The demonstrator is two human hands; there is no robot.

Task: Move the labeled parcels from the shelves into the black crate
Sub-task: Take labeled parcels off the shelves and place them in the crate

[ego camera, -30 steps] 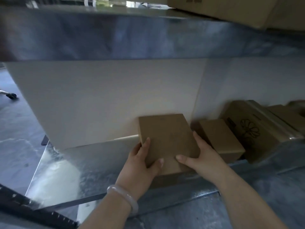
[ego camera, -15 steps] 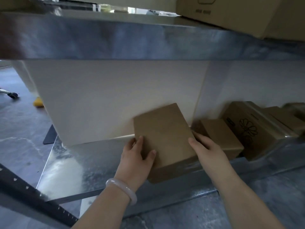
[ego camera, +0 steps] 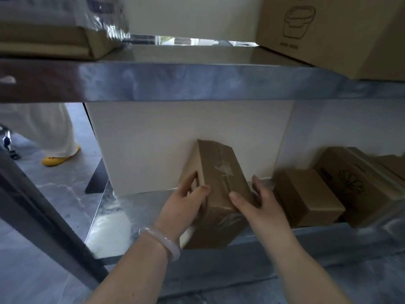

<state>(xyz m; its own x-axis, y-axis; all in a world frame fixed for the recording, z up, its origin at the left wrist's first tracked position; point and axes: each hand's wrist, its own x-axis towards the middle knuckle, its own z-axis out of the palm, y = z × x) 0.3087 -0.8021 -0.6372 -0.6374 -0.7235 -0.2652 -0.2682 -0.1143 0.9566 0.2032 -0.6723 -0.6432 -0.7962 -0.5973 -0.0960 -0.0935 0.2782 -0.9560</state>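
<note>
Parcel: brown cardboard parcel (ego camera: 221, 172) banded in clear tape, tilted, far end up against the large white box (ego camera: 186, 132), near end over the front edge of the lower metal shelf (ego camera: 122, 207)
Left hand (ego camera: 184, 207): clamped on the parcel's left side, thumb on the top face, pale bangle (ego camera: 163, 240) at the wrist
Right hand (ego camera: 256, 205): clamped on the parcel's right side, thumb on top
Same shelf, toward the right edge: small plain brown box (ego camera: 306, 194) just beside the parcel, then a brown carton with a flower drawing (ego camera: 350, 183)
Upper metal shelf (ego camera: 197, 82): flat package in clear plastic (ego camera: 54, 40) at the left edge, brown carton with a container outline (ego camera: 328, 34) at the right
Floor, left: yellow shoe (ego camera: 59, 160)
</note>
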